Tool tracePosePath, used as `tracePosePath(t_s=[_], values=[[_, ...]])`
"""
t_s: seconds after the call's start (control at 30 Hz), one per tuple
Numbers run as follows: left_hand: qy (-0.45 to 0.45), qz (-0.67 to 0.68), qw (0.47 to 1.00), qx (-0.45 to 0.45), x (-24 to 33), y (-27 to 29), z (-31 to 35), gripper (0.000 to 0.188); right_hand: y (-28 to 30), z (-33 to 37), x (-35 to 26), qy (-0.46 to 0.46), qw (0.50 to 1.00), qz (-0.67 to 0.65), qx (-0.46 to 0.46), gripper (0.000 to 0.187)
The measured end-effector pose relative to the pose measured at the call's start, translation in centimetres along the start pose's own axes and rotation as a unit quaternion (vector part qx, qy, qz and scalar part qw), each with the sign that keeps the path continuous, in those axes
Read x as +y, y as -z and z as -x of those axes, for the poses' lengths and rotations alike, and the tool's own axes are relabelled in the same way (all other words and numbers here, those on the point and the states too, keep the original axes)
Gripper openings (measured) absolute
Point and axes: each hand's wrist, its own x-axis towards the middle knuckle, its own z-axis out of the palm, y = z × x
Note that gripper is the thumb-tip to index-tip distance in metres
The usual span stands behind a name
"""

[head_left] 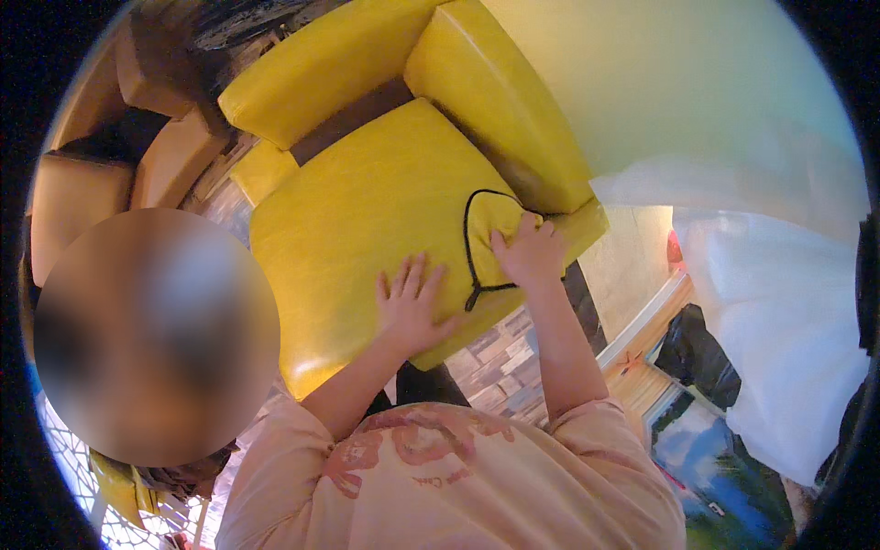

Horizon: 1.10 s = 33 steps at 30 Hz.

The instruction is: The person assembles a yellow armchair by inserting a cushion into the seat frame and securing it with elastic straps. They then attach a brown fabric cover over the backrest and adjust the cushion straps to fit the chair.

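Note:
A yellow armchair [357, 183] with a smooth, shiny cover stands right in front of me. On the right part of its seat lies a yellow cloth [486, 225] with a black edge and a small black loop at one corner. My right hand [530, 252] presses on this cloth near the armrest, its fingers bent and gripping it. Flat on the seat to the left of the cloth rests my left hand [410, 302], fingers spread and holding nothing.
Brown seats [82, 197] stand at the far left. A large blurred patch covers the left side. White sheeting [779, 330] hangs at the right, beside a black bag [698, 353] and a blue-green picture [715, 467]. The floor [500, 362] has a wood-block pattern.

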Motion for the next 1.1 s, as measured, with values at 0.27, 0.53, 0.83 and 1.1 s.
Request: tracePosePath(t_s=[0.27, 0.53, 0.83, 1.1], values=[[-0.068, 0.057, 0.994, 0.067, -6.5, -1.3, 12.0, 0.075, 3.2, 13.3, 0.1, 0.181, 0.965, -0.161, 0.105, 0.057], [0.125, 0.128, 0.952, 0.249, -6.6, -1.1, 4.8, 0.057, -5.9, 19.1, -3.4, 0.189, 0.840, -0.503, -0.075, 0.030], [0.161, 0.069, 0.966, 0.192, -9.7, -3.4, 6.9, 0.069, -7.3, 14.9, -8.0, 0.282, 0.862, -0.420, 0.030, 0.069], [0.130, 0.134, 0.956, 0.228, -12.6, -4.3, 10.3, 0.069, -10.1, 3.5, -19.9, 0.288, 0.866, -0.409, 0.012, 0.079]])
